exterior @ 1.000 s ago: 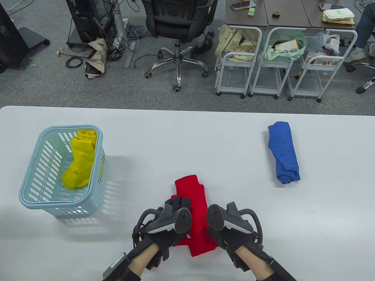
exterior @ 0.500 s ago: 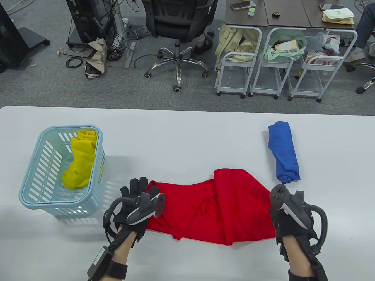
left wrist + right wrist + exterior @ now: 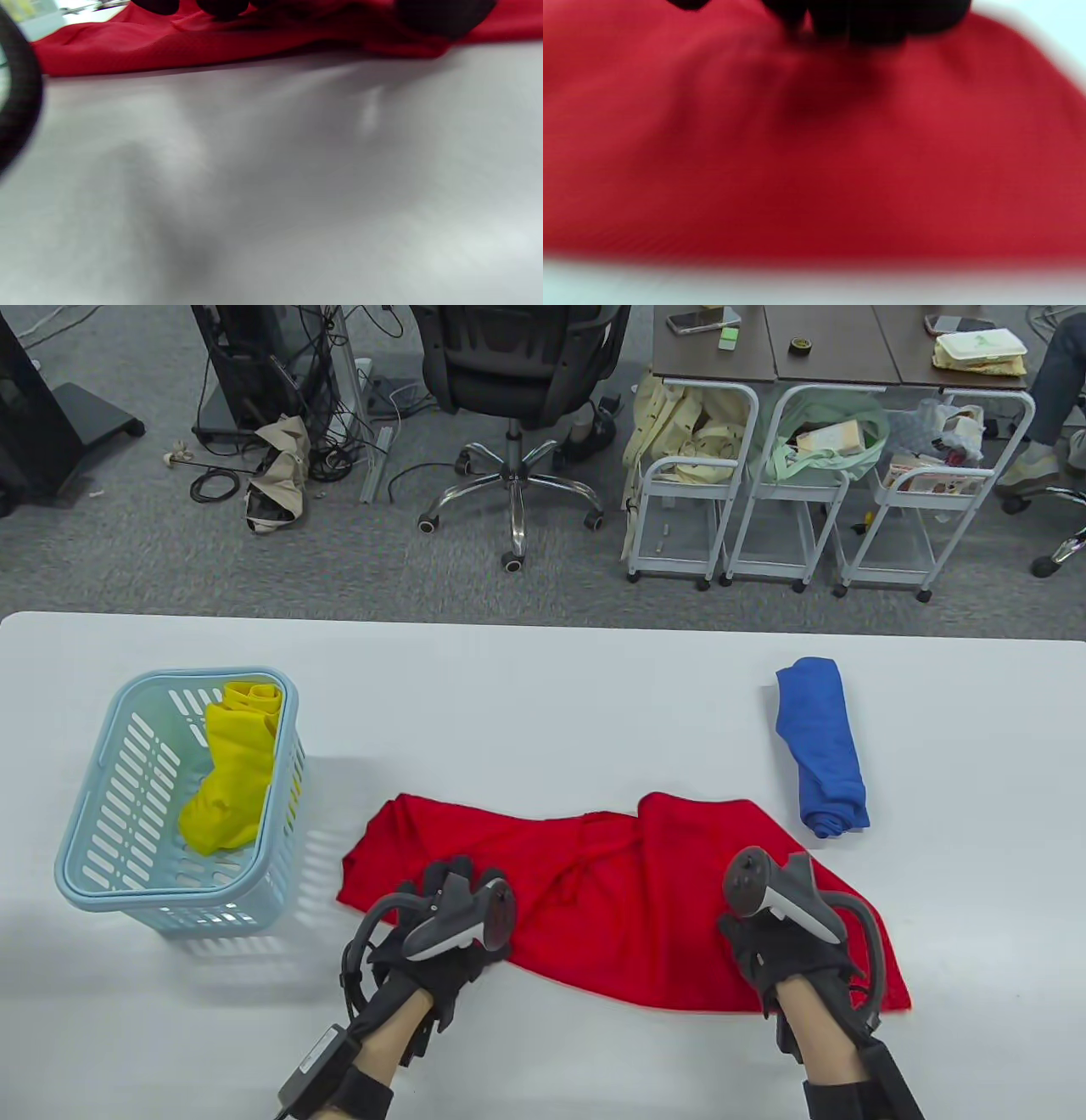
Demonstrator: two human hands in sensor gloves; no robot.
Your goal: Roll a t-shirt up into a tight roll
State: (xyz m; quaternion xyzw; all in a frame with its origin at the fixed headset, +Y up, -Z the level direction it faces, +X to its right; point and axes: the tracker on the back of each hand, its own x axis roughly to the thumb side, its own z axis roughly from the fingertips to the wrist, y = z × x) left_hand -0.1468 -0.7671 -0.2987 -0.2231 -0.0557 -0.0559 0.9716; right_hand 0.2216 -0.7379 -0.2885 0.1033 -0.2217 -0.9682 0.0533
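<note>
Both gloved hands lay low, palms down.
The left hand (image 3: 441, 933) and right hand (image 3: 785, 946) were well apart.

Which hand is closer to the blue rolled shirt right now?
Right. The right hand rests on the red t-shirt just below the blue rolled shirt; the left hand is far off to its left.

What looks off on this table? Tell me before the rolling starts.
The red t-shirt lies spread but rumpled, with creases bunched near its middle and uneven edges, so it is not flat enough for a tight roll. The left hand and right hand rest on it. Nothing looks spilled or damaged.
</note>
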